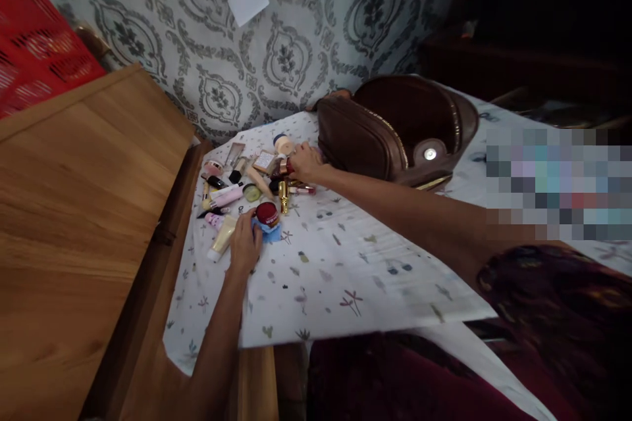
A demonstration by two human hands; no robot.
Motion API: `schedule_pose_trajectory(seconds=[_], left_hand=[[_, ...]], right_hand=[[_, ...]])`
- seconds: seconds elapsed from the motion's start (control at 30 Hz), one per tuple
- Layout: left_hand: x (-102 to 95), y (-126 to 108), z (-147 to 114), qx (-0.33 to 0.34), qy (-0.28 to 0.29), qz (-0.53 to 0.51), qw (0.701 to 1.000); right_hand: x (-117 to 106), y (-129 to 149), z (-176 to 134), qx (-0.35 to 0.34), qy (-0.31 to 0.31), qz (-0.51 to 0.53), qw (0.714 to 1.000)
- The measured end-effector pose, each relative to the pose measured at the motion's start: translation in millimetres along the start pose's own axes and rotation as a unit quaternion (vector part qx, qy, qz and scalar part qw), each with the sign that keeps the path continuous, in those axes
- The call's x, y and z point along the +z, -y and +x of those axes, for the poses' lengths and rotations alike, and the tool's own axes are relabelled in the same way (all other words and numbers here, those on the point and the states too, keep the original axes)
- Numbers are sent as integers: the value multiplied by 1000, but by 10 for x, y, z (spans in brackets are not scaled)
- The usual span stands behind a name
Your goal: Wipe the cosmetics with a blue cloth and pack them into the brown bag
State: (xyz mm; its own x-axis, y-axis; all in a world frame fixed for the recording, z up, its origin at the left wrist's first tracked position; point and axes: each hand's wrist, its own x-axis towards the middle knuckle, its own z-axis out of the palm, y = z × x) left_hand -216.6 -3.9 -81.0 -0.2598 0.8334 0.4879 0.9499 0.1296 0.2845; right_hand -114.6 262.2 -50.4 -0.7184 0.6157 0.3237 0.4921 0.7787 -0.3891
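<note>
Several cosmetics lie in a loose cluster at the left end of the table. My left hand [245, 243] rests among them, fingers partly stretched, between a cream-coloured tube [223, 237] and a jar with a dark red lid [267, 213]. Its fingertips are beside the jar and a blue wrapper [269, 232]. Farther back, my right hand [307, 163] reaches down with bent fingers at a dark red item [285, 166]; what its fingertips hold is hidden. Close by are a gold lipstick tube [283, 197], a white jar with a blue lid [283, 144] and a glittery compact [263, 161].
An open brown leather bag [355, 135] stands right of the cosmetics, behind my right forearm. A wooden panel [93, 223] borders the left side, with a red plastic basket [44, 46] above. The printed tablecloth [326, 270] meets a patterned wall [286, 52].
</note>
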Motion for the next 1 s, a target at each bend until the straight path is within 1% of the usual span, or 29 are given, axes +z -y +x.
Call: schedule_pose_trajectory(seconds=[0.1, 0.17, 0.27, 0.33, 0.43, 0.53, 0.57, 0.6, 0.63, 0.67, 0.73, 0.8, 0.9, 1.0], left_hand=[[-30, -10, -14, 2, 22, -2, 1000], [-54, -16, -24, 9, 37, -3, 999], [-83, -19, -37, 28, 57, -4, 998], [-91, -11, -46, 36, 60, -7, 998], [-64, 17, -70, 27, 41, -19, 999], [20, 47, -96, -16, -5, -40, 999], [52, 55, -101, -38, -26, -49, 998], [78, 62, -104, -63, -48, -58, 995], [94, 70, -105, -87, -70, -66, 992], [95, 78, -106, -106, -88, -74, 988], [52, 80, -106, -131, -116, -86, 981], [-35, 36, -101, -137, -135, -91, 977], [-158, -163, -61, -105, -135, -96, 981], [-162, -477, 44, -45, -102, -107, 988]], right_hand=[[14, -9, 33, -12, 3, -4, 1000], [19, -11, 3, -29, -8, -4, 1000], [23, -26, -95, -51, -43, -2, 998], [20, -42, -180, -59, -73, -1, 996], [-2, -63, -356, -62, -108, -2, 992], [-34, -65, -645, -79, -126, -10, 989], [-42, -61, -769, -90, -132, -2, 987], [-48, -56, -901, -91, -151, 58, 983], [-51, -49, -1037, -89, -152, 112, 978], [-51, -40, -1169, -83, -138, 150, 975], [-37, -20, -1397, -73, -91, 209, 971], [-8, 1, -1549, -58, -49, 245, 967], [43, 16, -1624, -38, -36, 276, 960], [67, 5, -1602, -34, -46, 286, 957]])
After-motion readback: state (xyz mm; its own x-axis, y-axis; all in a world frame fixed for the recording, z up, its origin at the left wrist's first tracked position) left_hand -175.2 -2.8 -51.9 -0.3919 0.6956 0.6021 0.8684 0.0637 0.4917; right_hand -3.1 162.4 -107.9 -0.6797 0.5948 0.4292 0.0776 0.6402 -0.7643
